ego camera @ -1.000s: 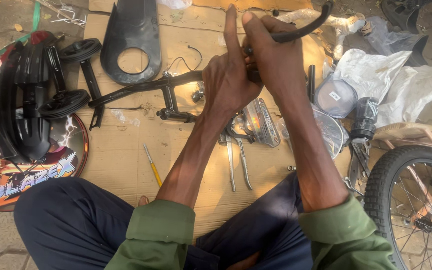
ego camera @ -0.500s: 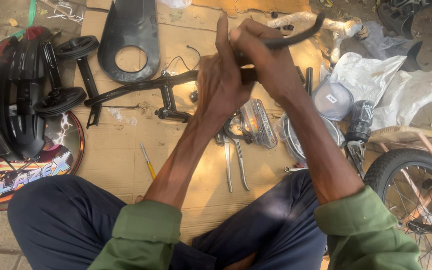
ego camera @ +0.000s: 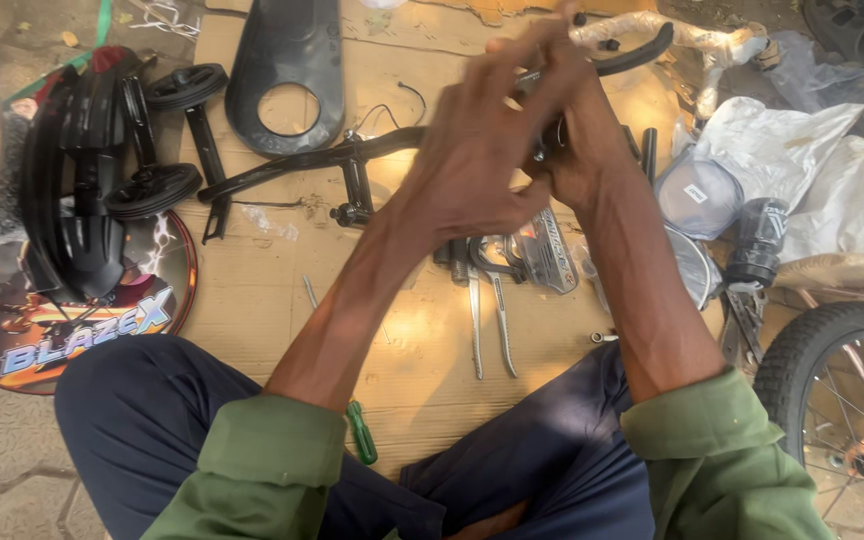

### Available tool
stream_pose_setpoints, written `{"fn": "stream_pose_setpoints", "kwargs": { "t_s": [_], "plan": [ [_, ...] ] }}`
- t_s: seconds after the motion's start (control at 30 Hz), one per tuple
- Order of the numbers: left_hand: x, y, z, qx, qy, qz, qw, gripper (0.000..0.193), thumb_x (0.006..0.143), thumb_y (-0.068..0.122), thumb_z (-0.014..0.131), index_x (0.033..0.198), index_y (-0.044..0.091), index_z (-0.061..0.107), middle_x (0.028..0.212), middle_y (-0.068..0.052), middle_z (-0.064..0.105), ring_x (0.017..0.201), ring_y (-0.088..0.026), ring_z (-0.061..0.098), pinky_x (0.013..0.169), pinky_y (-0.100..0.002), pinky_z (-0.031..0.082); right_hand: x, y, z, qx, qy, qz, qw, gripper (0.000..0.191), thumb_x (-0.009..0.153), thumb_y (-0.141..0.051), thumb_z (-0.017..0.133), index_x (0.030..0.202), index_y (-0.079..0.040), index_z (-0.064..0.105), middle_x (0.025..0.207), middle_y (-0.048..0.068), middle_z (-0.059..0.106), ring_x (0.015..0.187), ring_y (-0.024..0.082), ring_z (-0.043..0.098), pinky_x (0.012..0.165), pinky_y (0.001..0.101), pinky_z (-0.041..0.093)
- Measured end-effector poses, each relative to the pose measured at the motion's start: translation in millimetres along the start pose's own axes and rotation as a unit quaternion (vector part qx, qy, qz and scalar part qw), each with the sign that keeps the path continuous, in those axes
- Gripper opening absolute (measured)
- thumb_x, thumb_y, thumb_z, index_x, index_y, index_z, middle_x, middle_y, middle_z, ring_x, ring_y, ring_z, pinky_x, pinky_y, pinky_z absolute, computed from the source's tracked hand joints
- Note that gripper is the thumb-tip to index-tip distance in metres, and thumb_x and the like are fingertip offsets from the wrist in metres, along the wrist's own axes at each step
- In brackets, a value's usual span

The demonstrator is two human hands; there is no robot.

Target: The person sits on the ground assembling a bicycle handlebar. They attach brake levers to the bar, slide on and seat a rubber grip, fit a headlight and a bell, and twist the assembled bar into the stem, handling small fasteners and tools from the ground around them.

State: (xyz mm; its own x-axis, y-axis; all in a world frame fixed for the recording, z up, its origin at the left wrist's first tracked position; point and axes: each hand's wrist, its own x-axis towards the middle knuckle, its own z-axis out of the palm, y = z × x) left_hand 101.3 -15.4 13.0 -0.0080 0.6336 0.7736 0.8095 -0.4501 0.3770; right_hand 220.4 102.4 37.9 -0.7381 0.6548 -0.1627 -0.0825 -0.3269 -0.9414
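A black bicycle handlebar [ego camera: 292,165] runs from the cardboard at the left up to its curved end [ego camera: 652,45] at the top right. Both hands meet at its middle, raised above the cardboard. My left hand [ego camera: 477,160] covers the bar with its fingers partly spread and blurred by motion. My right hand [ego camera: 582,150] is wrapped round the bar right behind it, and the two hands touch. What sits between the fingers is hidden.
On the cardboard sheet [ego camera: 252,300] lie metal wrenches [ego camera: 484,315], a green-handled screwdriver [ego camera: 360,432], a black chain guard [ego camera: 287,75] and two small training wheels [ego camera: 152,190]. Black fenders [ego camera: 77,190] rest on a round printed disc [ego camera: 72,330]. Plastic bags [ego camera: 782,150] and a spoked wheel [ego camera: 837,400] are at the right.
My left hand's fingers have dropped from pointing up to spreading over the bar and my right hand. Both hands have shifted slightly right along the handlebar.
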Motion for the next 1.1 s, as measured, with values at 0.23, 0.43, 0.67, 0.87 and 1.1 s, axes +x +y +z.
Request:
{"fn": "stream_pose_setpoints", "kwargs": {
  "t_s": [0.23, 0.43, 0.67, 0.87, 1.1],
  "plan": [
    [24, 10, 11, -0.003, -0.132, 0.025, 0.991, 0.1, 0.082, 0.029, 0.09, 0.162, 0.04, 0.031, 0.141, -0.009, 0.054, 0.111, -0.034, 0.066, 0.078, -0.045, 0.059, -18, 29, -31, 0.135, -0.108, -0.082, 0.982, 0.085, 0.095, -0.073, 0.046, 0.153, -0.01, 0.041, 0.145, 0.014, 0.057, 0.133, 0.027, 0.061, 0.111, 0.0416, 0.057],
    [20, -10, 0, 0.005, -0.117, 0.016, 0.993, 0.083, 0.091, 0.053, 0.085, 0.152, 0.013, 0.044, 0.106, -0.008, 0.058, 0.093, -0.028, 0.062, 0.077, -0.048, 0.046, -27, 94, -43, 0.063, 0.014, -0.144, 0.988, 0.052, 0.1, -0.046, 0.052, 0.143, -0.018, 0.041, 0.131, 0.005, 0.058, 0.12, 0.017, 0.063, 0.099, 0.0388, 0.058],
    [5, -16, 11, 0.068, 0.035, -0.005, 0.997, 0.082, 0.075, 0.038, 0.088, 0.14, 0.005, 0.05, 0.115, -0.01, 0.056, 0.108, -0.028, 0.059, 0.093, -0.046, 0.04, -53, 195, -31, -0.55, 0.115, -0.088, 0.823, 0.047, 0.086, -0.025, 0.079, 0.124, -0.004, 0.06, 0.111, 0.016, 0.064, 0.094, 0.032, 0.066, 0.081, 0.0422, 0.054],
    [-9, -20, 6, 0.021, -0.023, -0.099, 0.995, 0.077, 0.072, 0.032, 0.084, 0.136, 0.005, 0.052, 0.121, -0.011, 0.061, 0.11, -0.031, 0.06, 0.099, -0.047, 0.043, -60, 237, -25, -0.659, 0.113, -0.093, 0.738, 0.056, 0.082, -0.019, 0.075, 0.13, 0.0, 0.053, 0.117, 0.024, 0.054, 0.101, 0.043, 0.062, 0.082, 0.0485, 0.051],
    [-26, -63, -11, 0.021, -0.049, -0.063, 0.997, 0.073, 0.076, 0.029, 0.083, 0.138, 0.009, 0.049, 0.112, -0.011, 0.058, 0.095, -0.038, 0.065, 0.084, -0.051, 0.052, -69, 218, -43, -0.256, 0.17, 0.026, 0.951, 0.049, 0.087, -0.015, 0.059, 0.134, -0.003, 0.059, 0.101, 0.018, 0.062, 0.085, 0.033, 0.064, 0.075, 0.0421, 0.055]
  ]
}}
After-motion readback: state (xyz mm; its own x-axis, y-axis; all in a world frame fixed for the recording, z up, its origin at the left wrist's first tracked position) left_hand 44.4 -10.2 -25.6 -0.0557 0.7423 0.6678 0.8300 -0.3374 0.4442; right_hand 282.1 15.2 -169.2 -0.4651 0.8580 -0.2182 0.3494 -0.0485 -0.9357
